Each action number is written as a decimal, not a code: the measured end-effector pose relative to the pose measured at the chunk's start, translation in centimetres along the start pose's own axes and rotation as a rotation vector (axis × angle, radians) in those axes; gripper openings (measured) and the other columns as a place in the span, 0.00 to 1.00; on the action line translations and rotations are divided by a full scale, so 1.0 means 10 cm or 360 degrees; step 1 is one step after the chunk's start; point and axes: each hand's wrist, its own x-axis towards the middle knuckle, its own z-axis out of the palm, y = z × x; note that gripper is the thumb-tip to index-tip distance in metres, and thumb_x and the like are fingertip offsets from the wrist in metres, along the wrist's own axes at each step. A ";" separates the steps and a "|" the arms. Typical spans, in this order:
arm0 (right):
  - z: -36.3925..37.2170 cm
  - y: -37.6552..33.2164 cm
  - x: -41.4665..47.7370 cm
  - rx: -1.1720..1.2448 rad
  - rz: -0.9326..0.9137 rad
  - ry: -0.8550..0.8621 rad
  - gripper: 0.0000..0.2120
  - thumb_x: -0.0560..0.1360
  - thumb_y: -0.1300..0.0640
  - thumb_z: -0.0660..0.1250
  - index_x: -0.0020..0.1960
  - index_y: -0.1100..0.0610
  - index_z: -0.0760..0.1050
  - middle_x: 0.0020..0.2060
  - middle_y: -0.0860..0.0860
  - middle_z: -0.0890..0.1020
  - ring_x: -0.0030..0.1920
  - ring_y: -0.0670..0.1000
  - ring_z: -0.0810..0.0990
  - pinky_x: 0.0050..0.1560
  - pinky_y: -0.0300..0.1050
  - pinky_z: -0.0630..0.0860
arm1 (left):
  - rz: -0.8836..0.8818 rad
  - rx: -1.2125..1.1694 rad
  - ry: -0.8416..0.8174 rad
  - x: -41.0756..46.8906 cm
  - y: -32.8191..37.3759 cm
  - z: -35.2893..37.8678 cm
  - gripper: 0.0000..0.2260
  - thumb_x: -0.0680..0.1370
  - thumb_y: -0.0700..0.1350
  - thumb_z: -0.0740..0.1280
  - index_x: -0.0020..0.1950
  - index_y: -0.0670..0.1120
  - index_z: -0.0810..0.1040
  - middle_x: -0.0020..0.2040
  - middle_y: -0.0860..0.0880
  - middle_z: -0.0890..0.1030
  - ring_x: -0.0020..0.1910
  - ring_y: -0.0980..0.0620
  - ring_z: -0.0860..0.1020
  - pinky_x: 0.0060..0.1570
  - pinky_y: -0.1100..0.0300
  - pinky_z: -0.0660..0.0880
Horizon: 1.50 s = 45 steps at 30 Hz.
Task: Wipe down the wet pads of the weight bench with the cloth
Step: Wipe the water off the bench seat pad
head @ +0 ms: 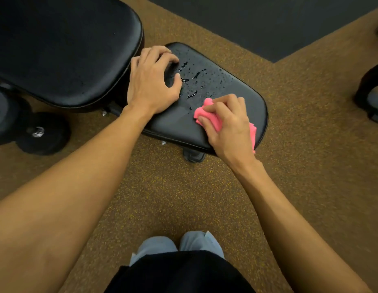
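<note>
Pink cloth, bunched in the gripping right hand, presses the near edge of the seat pad to mop droplets, while the empty, loosely curled left hand steadies it.

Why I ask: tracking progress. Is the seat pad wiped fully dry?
No, water droplets bead on the seat pad beyond the pink cloth in the right hand.

Setting: gym, free-weights area. Evidence: black weight bench with padded seat pad and larger back pad; black dumbbells on the floor beside the bench's left edge; speckled brown rubber floor; dark mat beyond the bench's far edge.
</note>
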 end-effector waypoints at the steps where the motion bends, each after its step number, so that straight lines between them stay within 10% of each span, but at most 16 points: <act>1: -0.01 -0.02 -0.02 0.0017 -0.0067 -0.0052 0.10 0.80 0.54 0.77 0.55 0.61 0.84 0.53 0.55 0.80 0.53 0.55 0.74 0.60 0.33 0.66 | -0.0002 0.0002 0.0000 0.00 0.00 0.00 0.16 0.78 0.56 0.65 0.63 0.53 0.80 0.66 0.54 0.78 0.67 0.51 0.74 0.65 0.53 0.66; 17: -0.10 0.04 -0.12 -0.0138 -0.0061 -0.0032 0.09 0.83 0.53 0.74 0.57 0.59 0.85 0.57 0.54 0.82 0.52 0.58 0.75 0.58 0.49 0.74 | -0.0014 0.0036 -0.0123 0.01 0.03 -0.02 0.16 0.79 0.57 0.62 0.64 0.52 0.77 0.66 0.52 0.75 0.67 0.48 0.72 0.66 0.49 0.68; 23: -0.18 0.20 0.05 -0.0180 0.0148 0.0091 0.10 0.81 0.53 0.76 0.55 0.59 0.85 0.55 0.53 0.82 0.54 0.55 0.74 0.61 0.32 0.65 | -0.0020 0.0030 -0.0108 0.03 0.02 0.00 0.16 0.79 0.56 0.63 0.64 0.52 0.77 0.66 0.52 0.75 0.67 0.48 0.72 0.66 0.49 0.67; 45: -0.27 0.47 0.13 0.0027 -0.0212 -0.0136 0.10 0.81 0.52 0.76 0.55 0.60 0.85 0.54 0.54 0.82 0.52 0.58 0.76 0.61 0.43 0.72 | -0.0072 0.0064 -0.0072 0.01 0.09 -0.04 0.15 0.80 0.55 0.65 0.64 0.52 0.78 0.67 0.53 0.76 0.66 0.48 0.72 0.65 0.50 0.67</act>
